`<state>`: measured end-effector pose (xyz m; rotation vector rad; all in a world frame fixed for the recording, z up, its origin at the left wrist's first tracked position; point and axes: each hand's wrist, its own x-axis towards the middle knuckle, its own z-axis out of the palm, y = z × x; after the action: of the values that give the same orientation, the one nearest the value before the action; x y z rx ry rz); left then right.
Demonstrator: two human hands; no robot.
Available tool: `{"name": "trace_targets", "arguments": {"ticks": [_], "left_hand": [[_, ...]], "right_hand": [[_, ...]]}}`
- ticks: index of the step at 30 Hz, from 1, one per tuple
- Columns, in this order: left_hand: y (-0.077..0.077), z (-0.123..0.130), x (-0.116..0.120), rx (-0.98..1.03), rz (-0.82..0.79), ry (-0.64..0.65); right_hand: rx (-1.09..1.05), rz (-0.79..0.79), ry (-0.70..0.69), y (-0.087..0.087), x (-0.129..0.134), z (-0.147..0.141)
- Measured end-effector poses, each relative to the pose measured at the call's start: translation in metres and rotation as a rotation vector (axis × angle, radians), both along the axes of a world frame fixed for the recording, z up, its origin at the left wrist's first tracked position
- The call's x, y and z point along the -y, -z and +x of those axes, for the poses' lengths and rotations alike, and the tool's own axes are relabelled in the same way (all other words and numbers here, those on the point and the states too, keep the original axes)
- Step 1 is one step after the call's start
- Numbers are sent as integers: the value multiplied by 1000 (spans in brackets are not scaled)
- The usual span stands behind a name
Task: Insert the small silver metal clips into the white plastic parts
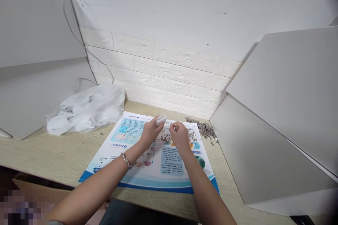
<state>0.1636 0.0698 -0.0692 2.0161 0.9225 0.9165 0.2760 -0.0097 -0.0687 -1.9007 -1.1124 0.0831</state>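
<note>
My left hand [150, 132] is closed around a small white plastic bag [161, 120], which sticks out past the thumb and fingers. Close beside it, my right hand [180, 135] is pinched, with the fingertips near the bag; what they hold is too small to make out. Just under the hands, small shiny metal pieces [166, 138] lie scattered on a printed poster sheet [105, 153]. Some of them are hidden behind my right hand.
A larger heap of silvery metal pieces [206, 130] spreads beyond the sheet's right edge. Filled white plastic bags [89, 112] lie at the left on the wooden table [47, 154]. Pale panels [274, 140] stand at both sides, with a white brick-patterned wall [163, 63] behind.
</note>
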Motion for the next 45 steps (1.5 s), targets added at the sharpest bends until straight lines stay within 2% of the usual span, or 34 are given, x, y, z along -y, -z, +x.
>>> {"name": "trace_targets", "arguments": {"ticks": [4, 7, 11, 13, 15, 19, 23, 29, 35, 45], "left_hand": [[-6, -1, -7, 260, -400, 76], [-8, -2, -9, 337, -676, 204], [-10, -4, -9, 357, -910, 358], [-10, -5, -9, 363, -1012, 394], [-10, -6, -10, 379, -1087, 427], [-9, -6, -12, 413, -1160, 465], [-7, -7, -15, 376, -1210, 479], [-4, -7, -17, 300, -1189, 507], [-5, -8, -14, 299, -1188, 531], [-11, -9, -8, 353, -1241, 444]], "right_hand": [[-204, -21, -94, -1, 8, 17], [-498, -126, -264, -2, 15, 28], [-863, -313, -572, -10, 23, 28], [-925, -320, -659, -14, 25, 27], [-940, -328, -687, -15, 25, 26], [-939, -351, -665, -12, 24, 27], [-956, -292, -668, -9, 24, 27], [-912, -327, -655, -7, 21, 26], [-904, -295, -682, -6, 20, 24], [-928, -232, -734, -8, 21, 21]]}}
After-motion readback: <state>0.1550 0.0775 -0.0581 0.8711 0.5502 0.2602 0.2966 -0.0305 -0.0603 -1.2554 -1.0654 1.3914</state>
